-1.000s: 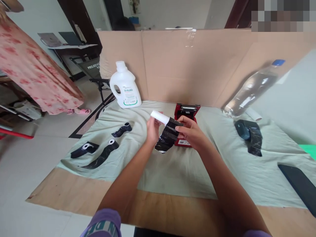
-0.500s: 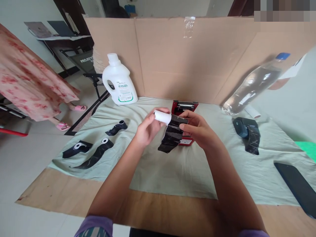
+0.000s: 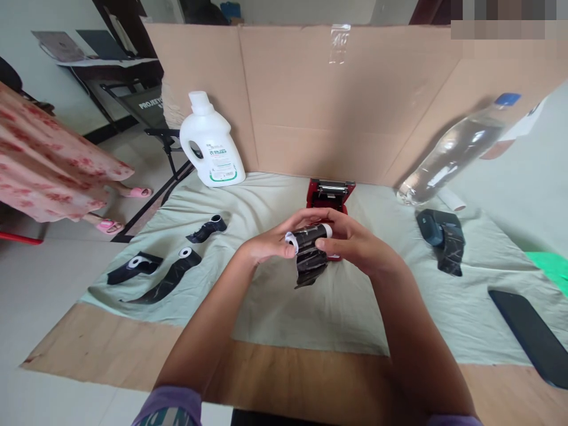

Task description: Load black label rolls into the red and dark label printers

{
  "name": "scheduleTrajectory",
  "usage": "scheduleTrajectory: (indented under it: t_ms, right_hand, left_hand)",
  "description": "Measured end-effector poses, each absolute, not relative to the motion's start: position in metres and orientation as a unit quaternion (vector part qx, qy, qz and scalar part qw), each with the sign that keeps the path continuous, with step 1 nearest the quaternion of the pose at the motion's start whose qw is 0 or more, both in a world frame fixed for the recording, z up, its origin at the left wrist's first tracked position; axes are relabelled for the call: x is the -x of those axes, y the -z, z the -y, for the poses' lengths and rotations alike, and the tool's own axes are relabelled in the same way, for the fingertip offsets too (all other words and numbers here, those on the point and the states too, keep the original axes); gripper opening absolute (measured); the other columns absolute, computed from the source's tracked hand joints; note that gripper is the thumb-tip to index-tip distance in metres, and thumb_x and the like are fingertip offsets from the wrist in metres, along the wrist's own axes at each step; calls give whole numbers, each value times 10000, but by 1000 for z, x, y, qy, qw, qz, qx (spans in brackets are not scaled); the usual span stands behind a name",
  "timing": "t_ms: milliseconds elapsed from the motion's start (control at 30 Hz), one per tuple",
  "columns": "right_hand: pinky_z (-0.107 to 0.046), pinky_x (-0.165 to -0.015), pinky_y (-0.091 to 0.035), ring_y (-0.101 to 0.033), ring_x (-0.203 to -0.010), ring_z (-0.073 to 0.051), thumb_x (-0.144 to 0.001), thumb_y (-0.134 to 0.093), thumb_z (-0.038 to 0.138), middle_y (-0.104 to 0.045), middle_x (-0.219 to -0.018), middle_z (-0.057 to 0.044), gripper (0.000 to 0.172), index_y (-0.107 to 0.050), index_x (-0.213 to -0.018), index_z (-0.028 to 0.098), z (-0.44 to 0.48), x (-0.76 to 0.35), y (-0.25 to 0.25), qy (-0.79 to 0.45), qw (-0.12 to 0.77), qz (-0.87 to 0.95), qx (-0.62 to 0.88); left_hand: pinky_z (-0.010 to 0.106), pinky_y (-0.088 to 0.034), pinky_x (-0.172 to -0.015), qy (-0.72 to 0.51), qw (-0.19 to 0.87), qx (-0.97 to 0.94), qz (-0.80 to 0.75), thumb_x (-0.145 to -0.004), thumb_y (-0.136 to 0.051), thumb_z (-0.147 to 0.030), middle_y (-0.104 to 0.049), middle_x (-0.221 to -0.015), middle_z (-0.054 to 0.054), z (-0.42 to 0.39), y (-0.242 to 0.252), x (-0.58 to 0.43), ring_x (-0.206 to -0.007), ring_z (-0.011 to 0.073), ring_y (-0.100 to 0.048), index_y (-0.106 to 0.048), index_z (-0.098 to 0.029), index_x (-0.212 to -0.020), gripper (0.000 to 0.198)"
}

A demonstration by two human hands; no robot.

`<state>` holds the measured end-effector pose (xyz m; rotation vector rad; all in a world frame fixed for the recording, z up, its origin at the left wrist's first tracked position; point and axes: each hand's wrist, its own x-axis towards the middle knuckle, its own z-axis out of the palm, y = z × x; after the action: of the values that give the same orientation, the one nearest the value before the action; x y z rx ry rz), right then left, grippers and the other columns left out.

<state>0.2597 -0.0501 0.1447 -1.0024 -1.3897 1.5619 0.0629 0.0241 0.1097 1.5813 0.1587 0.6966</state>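
Observation:
Both my hands meet over the middle of the green cloth (image 3: 310, 307). Between them is a small white roll (image 3: 306, 238) with a black film strip wound round it and hanging down. My left hand (image 3: 270, 244) pinches the roll's left end. My right hand (image 3: 355, 239) curls over its right end and the film. Just behind my hands stands a small red printer (image 3: 331, 194) with its lid up.
Three black-wrapped rolls (image 3: 171, 278) lie at the left on the cloth. A white detergent jug (image 3: 210, 145) stands at the back left, a clear water bottle (image 3: 457, 151) leans at the right. A dark mouse with black film (image 3: 441, 236) and a black phone (image 3: 530, 334) lie right. A person in a floral dress (image 3: 53, 171) stands left.
The black film has been drawn over more of the white roll, and both hands have closed in and sunk a little lower. The person at the left has stepped further away.

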Motion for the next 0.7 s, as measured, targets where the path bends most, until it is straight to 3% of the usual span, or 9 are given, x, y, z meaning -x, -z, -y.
scheduleTrajectory:
  t_ms: [167, 267, 433, 600, 700]
  right_hand:
    - [-270, -646, -490, -629, -813, -160, -765, -783, 258, -648, -970, 2, 606, -429, -1254, 302, 56, -258, -153, -621, 385, 550, 405]
    - [-310, -696, -514, -640, -837, -177, -770, -776, 249, -648, -940, 9, 631, -410, -1280, 309, 57, -260, -156, -635, 355, 559, 398]
    - [-300, -755, -520, -639, -915, -164, -776, -778, 262, -659, -1064, -16, 510, -519, -1215, 283, 55, -268, -155, -636, 344, 582, 373]
    - [-243, -611, -482, -623, -841, -153, -804, -766, 316, -657, -1056, -38, 429, -581, -1186, 253, 52, -276, -156, -607, 349, 602, 385]
    - [-273, -641, -509, -627, -841, -170, -808, -766, 346, -668, -1015, -52, 360, -620, -1111, 218, 53, -281, -160, -587, 351, 617, 389]
  left_hand:
    - [494, -548, -967, -295, 508, -805, -86, -632, -861, -554, -550, -1366, 106, -25, -129, -52, -1308, 360, -548, -688, -316, -1236, 671]
    - [521, -519, -998, -316, 460, -825, -87, -595, -879, -558, -540, -1328, 109, -20, -135, -51, -1332, 360, -515, -710, -305, -1155, 637]
    - [558, -466, -1044, -340, 504, -787, -107, -525, -913, -545, -538, -1224, 98, -17, -133, -55, -1252, 348, -538, -713, -271, -1019, 599]
    - [485, -490, -1008, -332, 539, -765, -116, -555, -926, -440, -546, -1196, 86, -19, -124, -60, -1172, 317, -575, -692, -263, -1096, 615]
    - [426, -485, -990, -332, 558, -751, -122, -609, -909, -372, -571, -1226, 84, -16, -123, -62, -1172, 297, -585, -650, -252, -1157, 618]
